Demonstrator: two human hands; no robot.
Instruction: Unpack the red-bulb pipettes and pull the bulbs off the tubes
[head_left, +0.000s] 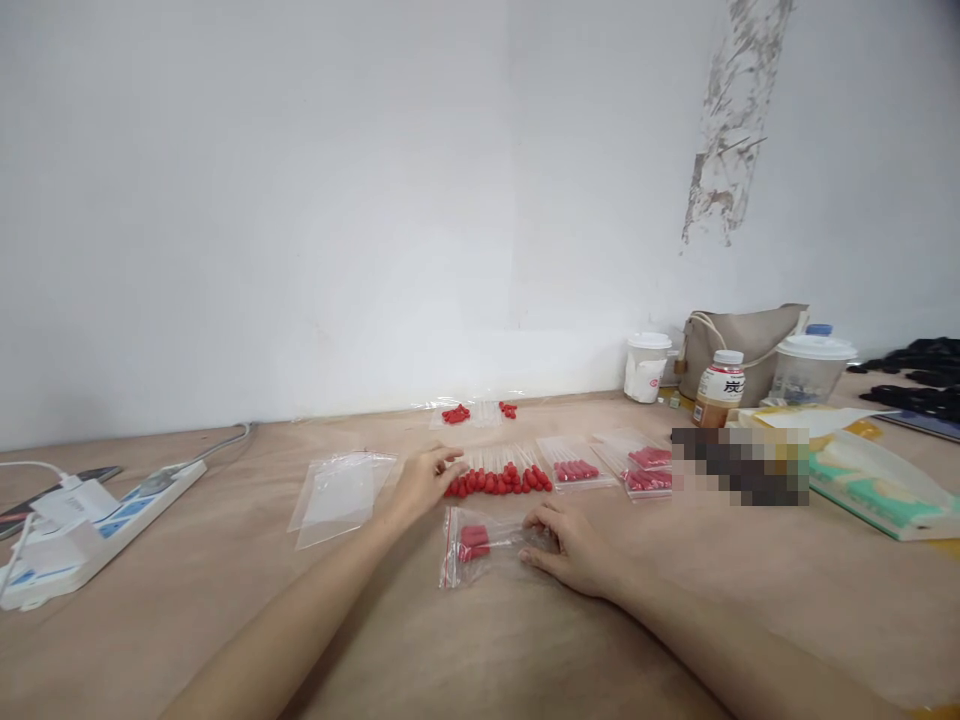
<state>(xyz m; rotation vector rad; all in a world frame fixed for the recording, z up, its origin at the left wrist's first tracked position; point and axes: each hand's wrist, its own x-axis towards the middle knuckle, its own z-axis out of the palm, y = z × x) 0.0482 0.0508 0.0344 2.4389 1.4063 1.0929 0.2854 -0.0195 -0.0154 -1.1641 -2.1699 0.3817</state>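
Observation:
My left hand (427, 482) reaches to the left end of a row of red-tipped white sticks (499, 482) on the table. Its fingers are apart and slightly curved, with nothing visible in them. My right hand (574, 548) rests on the table with thumb and fingers around the right end of a clear zip bag (450, 570). Inside that bag, several red tips (472, 542) lie towards the red-lined zip at its left end. To the right of the row lie a filled bag of red-tipped sticks (576, 470) and more filled bags (646, 475), partly overlapping.
Flat clear bags (341, 495) lie left of my left hand. More red-tipped sticks (456, 413) lie on plastic by the wall. A power strip (112, 530) sits at far left. At right stand a paper cup (646, 368), a bottle (720, 390), a lidded cup (810, 370) and a tissue pack (885, 490).

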